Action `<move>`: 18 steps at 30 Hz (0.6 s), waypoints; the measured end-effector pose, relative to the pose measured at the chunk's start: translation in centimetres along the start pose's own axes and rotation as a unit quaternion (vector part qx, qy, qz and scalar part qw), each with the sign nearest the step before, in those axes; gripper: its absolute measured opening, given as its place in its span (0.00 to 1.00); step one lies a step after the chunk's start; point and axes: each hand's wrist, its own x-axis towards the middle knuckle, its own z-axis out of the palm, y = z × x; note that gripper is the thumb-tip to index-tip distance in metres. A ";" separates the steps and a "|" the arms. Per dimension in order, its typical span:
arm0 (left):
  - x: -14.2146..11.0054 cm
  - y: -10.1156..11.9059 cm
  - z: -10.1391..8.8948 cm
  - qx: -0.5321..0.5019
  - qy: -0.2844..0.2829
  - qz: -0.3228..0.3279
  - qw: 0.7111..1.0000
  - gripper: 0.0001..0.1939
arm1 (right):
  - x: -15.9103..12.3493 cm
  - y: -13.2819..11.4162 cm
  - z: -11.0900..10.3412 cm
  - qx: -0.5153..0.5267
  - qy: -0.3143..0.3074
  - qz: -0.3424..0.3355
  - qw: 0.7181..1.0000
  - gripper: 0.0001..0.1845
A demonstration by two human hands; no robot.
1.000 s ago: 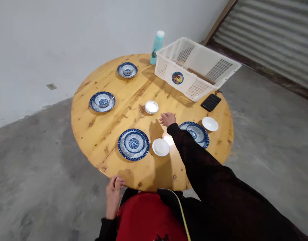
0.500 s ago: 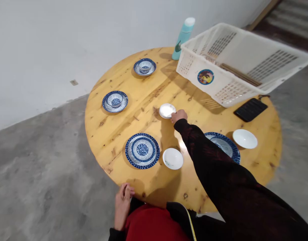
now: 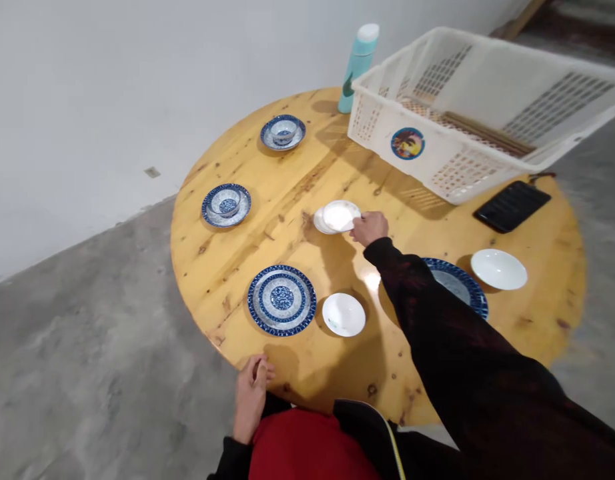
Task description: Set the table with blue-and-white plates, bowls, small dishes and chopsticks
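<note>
My right hand (image 3: 370, 229) pinches the right rim of a small white saucer (image 3: 341, 215). Beneath and to the left, another white saucer (image 3: 322, 223) shows part of its edge on the round wooden table (image 3: 307, 373). By the near table edge, my left hand (image 3: 252, 387) is empty, its fingers loosely curled and apart. Closest to it lies a blue-and-white patterned plate (image 3: 282, 299), and a white bowl (image 3: 344, 315) stands to the right of that plate. Partly behind my right sleeve is another blue-rimmed plate (image 3: 457, 285), with a second white bowl (image 3: 498, 269) beside it.
Two blue-rimmed plates (image 3: 242, 217) (image 3: 293, 144) at the far left each carry a glass bowl (image 3: 224, 202). A white plastic basket (image 3: 375, 127) with wooden sticks inside occupies the back right, between a turquoise bottle (image 3: 357, 70) and a black phone (image 3: 512, 205).
The upper saucer has come up and shifted right in my right hand, uncovering the saucer below. My left hand stays near the table edge. The view has shifted slightly.
</note>
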 end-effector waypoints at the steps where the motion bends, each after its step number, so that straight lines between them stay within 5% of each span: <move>1: 0.0 0.0 0.0 -0.002 0.000 0.003 1.000 0.26 | -1.0 -0.1 -0.3 -0.001 -0.004 0.010 1.000 0.12; 10: 2.3 1.0 -1.9 -0.025 -0.050 0.049 0.997 0.21 | -14.3 -4.7 0.5 0.071 -0.145 -0.015 0.987 0.11; 18: 4.9 3.5 -10.5 -0.022 -0.122 0.114 0.986 0.23 | -27.6 -10.7 9.7 0.093 -0.224 -0.016 0.970 0.15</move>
